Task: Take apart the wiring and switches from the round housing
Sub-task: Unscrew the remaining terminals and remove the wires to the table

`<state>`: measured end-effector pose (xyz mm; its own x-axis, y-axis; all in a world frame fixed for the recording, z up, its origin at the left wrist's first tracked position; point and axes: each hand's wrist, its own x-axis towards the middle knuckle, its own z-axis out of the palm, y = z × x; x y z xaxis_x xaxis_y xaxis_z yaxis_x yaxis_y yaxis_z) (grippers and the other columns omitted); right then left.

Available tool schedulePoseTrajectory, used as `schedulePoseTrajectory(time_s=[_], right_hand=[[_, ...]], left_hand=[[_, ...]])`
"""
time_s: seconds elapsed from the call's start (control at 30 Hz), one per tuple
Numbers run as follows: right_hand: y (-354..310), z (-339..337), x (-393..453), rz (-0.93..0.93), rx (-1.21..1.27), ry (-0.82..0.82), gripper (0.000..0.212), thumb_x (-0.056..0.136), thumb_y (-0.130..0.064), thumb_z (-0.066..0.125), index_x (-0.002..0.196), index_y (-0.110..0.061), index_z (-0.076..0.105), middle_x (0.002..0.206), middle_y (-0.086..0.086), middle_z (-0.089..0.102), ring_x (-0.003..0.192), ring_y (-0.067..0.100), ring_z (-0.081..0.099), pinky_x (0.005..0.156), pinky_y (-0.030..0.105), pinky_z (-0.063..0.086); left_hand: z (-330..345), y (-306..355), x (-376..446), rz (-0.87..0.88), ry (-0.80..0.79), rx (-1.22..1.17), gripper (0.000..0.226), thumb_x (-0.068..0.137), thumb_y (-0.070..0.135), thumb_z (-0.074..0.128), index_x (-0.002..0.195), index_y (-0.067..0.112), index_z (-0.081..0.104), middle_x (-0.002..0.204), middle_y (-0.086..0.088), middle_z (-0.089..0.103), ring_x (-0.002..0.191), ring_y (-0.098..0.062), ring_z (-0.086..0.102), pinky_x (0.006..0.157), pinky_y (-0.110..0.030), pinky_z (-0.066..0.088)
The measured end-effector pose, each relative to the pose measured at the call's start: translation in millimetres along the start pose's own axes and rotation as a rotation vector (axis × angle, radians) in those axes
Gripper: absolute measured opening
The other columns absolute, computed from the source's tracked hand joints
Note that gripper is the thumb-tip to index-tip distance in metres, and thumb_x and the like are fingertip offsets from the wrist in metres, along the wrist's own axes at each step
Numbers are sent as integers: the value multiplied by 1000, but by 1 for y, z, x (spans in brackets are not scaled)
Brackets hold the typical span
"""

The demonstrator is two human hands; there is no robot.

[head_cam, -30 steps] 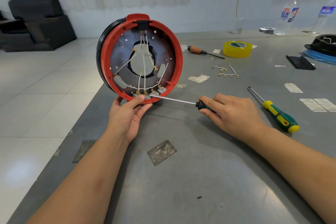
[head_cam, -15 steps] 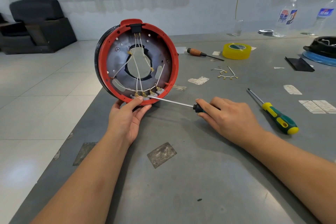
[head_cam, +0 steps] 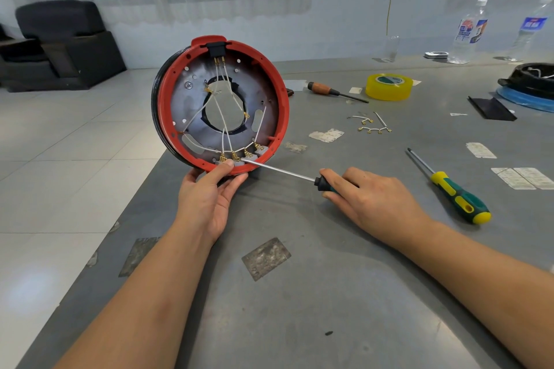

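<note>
Grey table. Round housing upright, rigid; left hand clamped on lower rim. Right hand curled round screwdriver, tip at switches. Thin wires likely fragile: pull at terminals.

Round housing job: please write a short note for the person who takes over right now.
Left hand holds the housing upright by its lower rim, thumb on a switch.
Right hand grips a screwdriver, tip at the switches at the bottom.
Done: some loose wires lie on the table.
Left: white wires and four switches are in the housing.
</note>
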<state>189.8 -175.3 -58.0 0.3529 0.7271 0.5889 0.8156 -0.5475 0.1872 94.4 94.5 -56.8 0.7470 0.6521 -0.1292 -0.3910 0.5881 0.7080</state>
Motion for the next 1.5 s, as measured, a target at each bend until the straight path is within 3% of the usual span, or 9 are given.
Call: schedulePoseTrajectory(time_s=[0.27,0.53,0.7,0.9,1.13,1.27,1.5], right_hand=[[0,1,0,12,-8,5,39,98,-37,56,129,-16,66,81,7,58,60,31,60,36,36,44],[2,-4,0,30,74,-23,45,101,-42,45,132,-18,66,87,6,64,66,32,64,43,38,49],[6,-6,-1,65,104,20,34,100,-39,58,127,-23,70,83,1,67,63,30,65,43,34,48],[9,-9,-1,111,149,18,47,96,-53,42,125,-30,71,84,-4,69,65,27,67,47,33,49],[24,-16,-1,205,313,25,34,91,-44,59,116,-27,74,87,-5,72,76,23,68,62,38,55],[29,-21,-1,155,450,-60,27,86,-41,64,102,-23,75,88,-8,72,78,18,66,66,40,55],[17,-21,2,28,388,-282,34,86,-55,57,109,-37,73,93,-14,67,85,10,64,66,35,52]], left_hand=[[0,-2,0,1,-6,28,65,89,-10,72,148,-5,44,91,-15,78,96,-36,78,77,-41,65],[0,-1,0,-8,-11,27,64,89,-11,72,147,-4,45,90,-15,78,95,-36,78,77,-42,66],[0,-1,0,-8,-20,27,64,90,-11,70,148,-4,44,89,-15,79,96,-38,78,78,-44,66],[0,-1,1,-4,-21,28,64,91,-11,69,149,-5,43,92,-17,76,96,-37,78,80,-44,65],[0,-1,2,-20,-17,24,56,91,-10,70,142,0,50,95,-16,75,93,-35,79,78,-43,65],[0,0,2,-26,-39,47,45,91,-10,69,130,6,53,82,-10,76,83,-29,79,74,-39,65],[-1,1,1,-30,-52,73,63,90,-10,71,148,-4,46,85,-12,78,87,-30,79,78,-44,65]])
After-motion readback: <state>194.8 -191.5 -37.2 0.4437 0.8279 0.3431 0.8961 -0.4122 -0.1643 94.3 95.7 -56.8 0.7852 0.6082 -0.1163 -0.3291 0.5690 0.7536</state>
